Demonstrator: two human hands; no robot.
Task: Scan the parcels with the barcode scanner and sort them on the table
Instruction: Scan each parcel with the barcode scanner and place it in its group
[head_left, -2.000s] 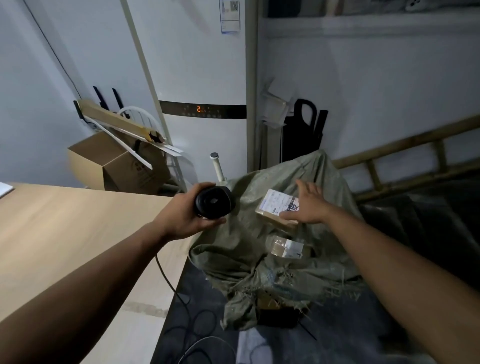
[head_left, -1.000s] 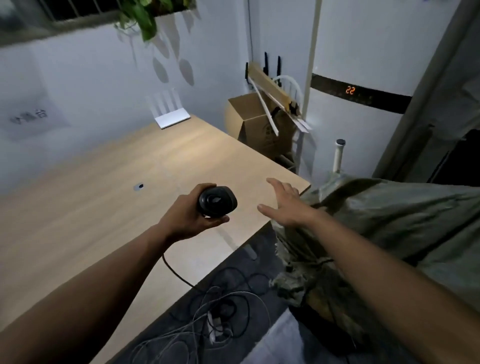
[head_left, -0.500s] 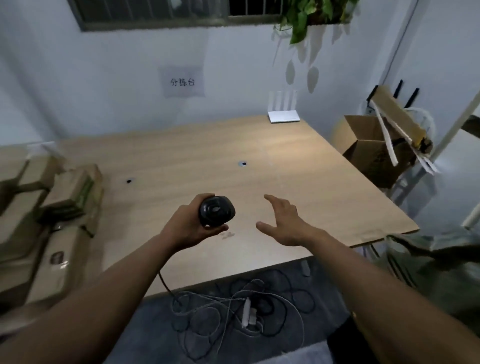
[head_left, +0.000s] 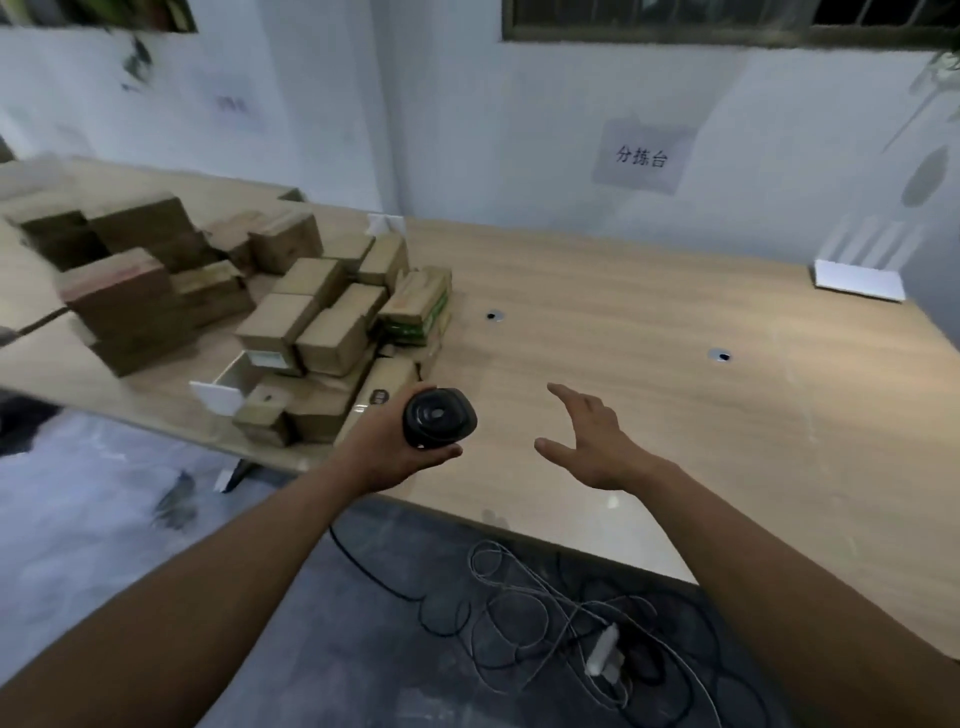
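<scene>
— so where's the barcode scanner (head_left: 439, 419)?
— gripped in the left hand (head_left: 387, 451), just right of the parcels (head_left: 311, 332), over the table's (head_left: 675, 415) near edge.
— and the right hand (head_left: 592, 441)?
— empty, fingers loosely spread, hovering over bare wood further right of the parcels.
— the parcels themselves?
— heaped on the table, well left of the white router (head_left: 857, 280).

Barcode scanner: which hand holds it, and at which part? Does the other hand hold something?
The left hand grips the barcode scanner by its handle, below the head. The right hand holds nothing.
</scene>
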